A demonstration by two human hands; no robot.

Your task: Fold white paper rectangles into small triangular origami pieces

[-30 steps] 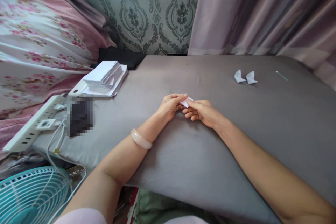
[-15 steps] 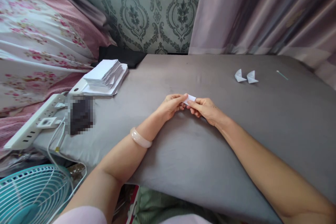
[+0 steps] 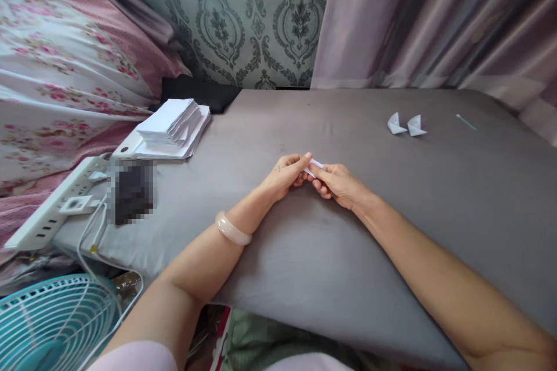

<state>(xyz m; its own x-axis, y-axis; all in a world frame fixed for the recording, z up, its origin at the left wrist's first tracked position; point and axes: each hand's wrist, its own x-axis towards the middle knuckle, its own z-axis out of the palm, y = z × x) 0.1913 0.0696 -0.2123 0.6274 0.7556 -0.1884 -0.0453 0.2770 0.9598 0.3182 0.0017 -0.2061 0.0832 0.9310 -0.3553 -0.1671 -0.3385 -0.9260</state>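
Observation:
A small folded piece of white paper (image 3: 317, 163) is pinched between both hands above the middle of the grey-covered table (image 3: 270, 255). My left hand (image 3: 289, 175) grips its left side, thumb on top, with a pale bangle (image 3: 232, 229) on that forearm. My right hand (image 3: 337, 182) is closed on the right side of the same paper, its thumb pressed over it. Fingers hide much of the paper. Two folded white paper boats, one left (image 3: 395, 124) and one right (image 3: 416, 126), stand at the far right.
A stack of white paper (image 3: 167, 127) lies at the back left, near a power strip (image 3: 56, 203) with cables. A blurred dark item (image 3: 133, 192) rests beside it. A thin greenish stick (image 3: 466, 122) lies far right. A teal fan (image 3: 56, 324) stands below left.
The paper between my hands has tilted and shows a narrower white face, with an opening or fold edge toward me. My hands have barely moved; the view has shifted slightly.

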